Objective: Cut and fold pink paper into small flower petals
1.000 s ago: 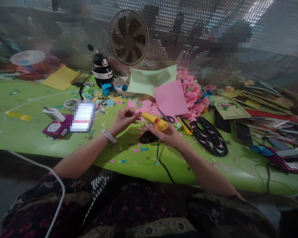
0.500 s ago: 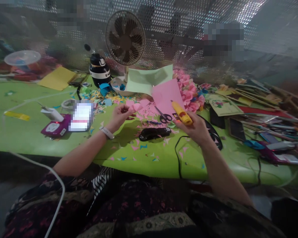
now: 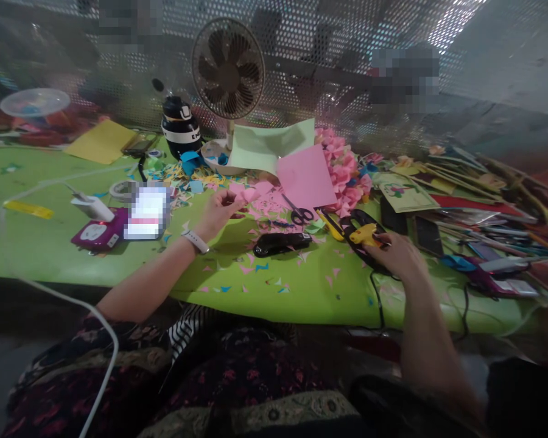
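Between the fingertips of my left hand (image 3: 217, 214) is a folded pink paper flower piece (image 3: 245, 193). At the right, my right hand (image 3: 399, 255) grips a yellow glue gun (image 3: 363, 235), held low over a black oval stand (image 3: 378, 263). A black cord trails from there over the table's front edge. Scissors with black handles (image 3: 301, 216) lie open among pink scraps, beside a yellow cutter (image 3: 331, 224). In front of them rests a black stapler (image 3: 282, 244).
Pink paper (image 3: 307, 176) and a pile of pink paper flowers (image 3: 340, 164) lie behind. A fan (image 3: 228, 70) and a black jug (image 3: 181, 131) stand at the back. Left are a lit phone (image 3: 147, 212) and purple power socket (image 3: 101, 231). Paper stacks (image 3: 406, 193) crowd the right.
My right hand has moved right and down with the glue gun, to the black stand. The cord has shifted right. My left hand still pinches the pink flower piece in nearly the same place.
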A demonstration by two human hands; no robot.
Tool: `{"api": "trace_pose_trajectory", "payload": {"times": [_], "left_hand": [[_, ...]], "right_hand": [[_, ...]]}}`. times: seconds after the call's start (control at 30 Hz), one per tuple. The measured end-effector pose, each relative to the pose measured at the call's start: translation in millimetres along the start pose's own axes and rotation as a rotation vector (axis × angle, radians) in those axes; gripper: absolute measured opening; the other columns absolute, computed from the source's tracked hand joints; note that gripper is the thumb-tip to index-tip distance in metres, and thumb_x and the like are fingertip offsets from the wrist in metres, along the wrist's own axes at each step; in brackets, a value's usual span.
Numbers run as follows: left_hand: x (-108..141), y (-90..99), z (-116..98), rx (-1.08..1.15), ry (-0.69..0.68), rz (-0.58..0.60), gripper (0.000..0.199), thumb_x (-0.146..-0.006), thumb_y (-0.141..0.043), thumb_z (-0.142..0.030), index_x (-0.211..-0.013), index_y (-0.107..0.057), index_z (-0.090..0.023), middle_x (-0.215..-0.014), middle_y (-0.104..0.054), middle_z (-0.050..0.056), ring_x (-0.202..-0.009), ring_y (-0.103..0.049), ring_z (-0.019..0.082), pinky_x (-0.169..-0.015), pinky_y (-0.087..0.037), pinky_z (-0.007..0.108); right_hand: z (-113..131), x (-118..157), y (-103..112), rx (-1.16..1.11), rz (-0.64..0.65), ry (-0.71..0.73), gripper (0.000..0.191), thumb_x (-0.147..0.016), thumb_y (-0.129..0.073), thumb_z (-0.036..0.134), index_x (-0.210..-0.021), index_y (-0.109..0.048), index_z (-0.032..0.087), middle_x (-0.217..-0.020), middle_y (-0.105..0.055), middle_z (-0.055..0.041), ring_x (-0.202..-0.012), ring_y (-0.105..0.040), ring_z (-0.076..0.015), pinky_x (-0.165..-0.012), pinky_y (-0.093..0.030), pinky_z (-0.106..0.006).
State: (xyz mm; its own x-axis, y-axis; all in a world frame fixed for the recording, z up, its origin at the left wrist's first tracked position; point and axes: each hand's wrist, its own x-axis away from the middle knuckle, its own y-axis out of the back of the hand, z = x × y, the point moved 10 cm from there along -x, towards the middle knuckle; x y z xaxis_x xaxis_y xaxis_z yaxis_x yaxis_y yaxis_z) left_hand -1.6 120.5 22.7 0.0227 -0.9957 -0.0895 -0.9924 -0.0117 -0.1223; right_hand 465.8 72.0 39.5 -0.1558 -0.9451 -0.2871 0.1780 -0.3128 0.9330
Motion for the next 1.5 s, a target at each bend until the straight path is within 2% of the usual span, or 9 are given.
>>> {"api": "trace_pose_trajectory", "payload": {"times": [0.07,0.17,0.33,0.47,0.63,0.87,1.1,1.27,1.5], "left_hand": [[-1.3,-0.8,3.3,-0.009,0.002,0.005,0.027,-0.068,-0.082,-0.032,-0.075,-0.061,-0.017,-0.072,-0.068,0.001,-0.066,-0.070,0.013,-0.058,-0.059,0.023],[-1.9,-3.3,10.6,-0.020,0.033,0.019,0.029,-0.067,-0.083,-0.037,-0.077,-0.066,-0.015,-0.073,-0.070,0.004,-0.067,-0.071,0.015,-0.060,-0.060,0.026],[1.0,-1.1,9.9,-0.034,0.035,0.007,0.030,-0.066,-0.085,-0.034,-0.083,-0.071,-0.014,-0.081,-0.073,0.006,-0.074,-0.070,0.015,-0.067,-0.060,0.027],[2.7,2.6,9.2,-0.019,0.061,-0.021,0.031,-0.065,-0.086,-0.031,-0.086,-0.070,-0.014,-0.085,-0.073,0.005,-0.074,-0.070,0.014,-0.068,-0.058,0.026],[5.1,1.2,18.9,-0.020,0.196,-0.033,0.027,-0.073,-0.080,-0.033,-0.090,-0.070,-0.015,-0.083,-0.075,0.006,-0.061,-0.069,0.013,-0.052,-0.050,0.021],[7.1,-2.5,23.3,0.008,0.214,-0.046,0.020,-0.075,-0.078,-0.028,-0.085,-0.068,-0.014,-0.077,-0.075,0.005,-0.063,-0.070,0.014,-0.056,-0.053,0.022],[7.8,-9.6,30.0,0.061,0.198,-0.004,0.015,-0.075,-0.077,-0.022,-0.084,-0.067,-0.015,-0.082,-0.075,0.005,-0.073,-0.072,0.015,-0.068,-0.057,0.027],[13.8,-19.2,28.6,0.067,0.181,0.051,0.023,-0.069,-0.081,-0.020,-0.085,-0.065,-0.014,-0.083,-0.074,0.005,-0.076,-0.071,0.015,-0.071,-0.057,0.029],[18.3,-26.5,21.6,0.044,0.129,0.098,0.031,-0.063,-0.084,-0.022,-0.087,-0.066,-0.013,-0.083,-0.074,0.005,-0.077,-0.070,0.015,-0.072,-0.055,0.029]], "right_hand": [[18.1,2.7,20.6,0.062,-0.046,-0.007,0.032,-0.073,-0.070,0.050,-0.086,-0.068,0.021,-0.086,-0.067,-0.0179,-0.081,-0.062,-0.0363,-0.067,-0.045,-0.048],[94.0,4.7,43.1,-0.113,-0.091,0.237,0.020,-0.084,-0.060,0.039,-0.084,-0.071,0.022,-0.094,-0.069,-0.0154,-0.091,-0.062,-0.0319,-0.078,-0.044,-0.045],[231.8,-0.8,-4.3,-0.428,0.361,0.546,0.019,-0.086,-0.061,0.033,-0.085,-0.074,0.021,-0.087,-0.073,-0.0062,-0.076,-0.064,-0.0201,-0.072,-0.045,-0.034],[284.1,-2.3,-52.3,-0.329,0.625,0.630,0.014,-0.084,-0.064,0.028,-0.086,-0.075,0.019,-0.087,-0.074,-0.0049,-0.077,-0.065,-0.0182,-0.070,-0.044,-0.031],[294.6,-0.2,-74.8,-0.235,0.684,0.643,0.014,-0.083,-0.066,0.026,-0.092,-0.074,0.019,-0.095,-0.075,-0.0060,-0.083,-0.065,-0.0194,-0.070,-0.042,-0.029],[295.1,-1.3,-80.5,-0.264,0.640,0.643,0.009,-0.083,-0.065,0.023,-0.087,-0.073,0.018,-0.091,-0.075,-0.0055,-0.079,-0.065,-0.0188,-0.068,-0.041,-0.029],[298.1,-4.9,-69.1,-0.402,0.583,0.636,0.010,-0.083,-0.066,0.024,-0.080,-0.073,0.017,-0.081,-0.073,-0.0045,-0.072,-0.062,-0.0154,-0.068,-0.041,-0.029],[304.7,-0.3,-54.0,-0.562,0.563,0.637,0.013,-0.082,-0.067,0.026,-0.083,-0.074,0.015,-0.080,-0.073,-0.0053,-0.071,-0.063,-0.0144,-0.069,-0.045,-0.029],[303.9,0.6,-51.3,-0.671,0.574,0.606,0.015,-0.081,-0.068,0.028,-0.084,-0.074,0.014,-0.080,-0.074,-0.0054,-0.070,-0.065,-0.0150,-0.069,-0.048,-0.029]]}}
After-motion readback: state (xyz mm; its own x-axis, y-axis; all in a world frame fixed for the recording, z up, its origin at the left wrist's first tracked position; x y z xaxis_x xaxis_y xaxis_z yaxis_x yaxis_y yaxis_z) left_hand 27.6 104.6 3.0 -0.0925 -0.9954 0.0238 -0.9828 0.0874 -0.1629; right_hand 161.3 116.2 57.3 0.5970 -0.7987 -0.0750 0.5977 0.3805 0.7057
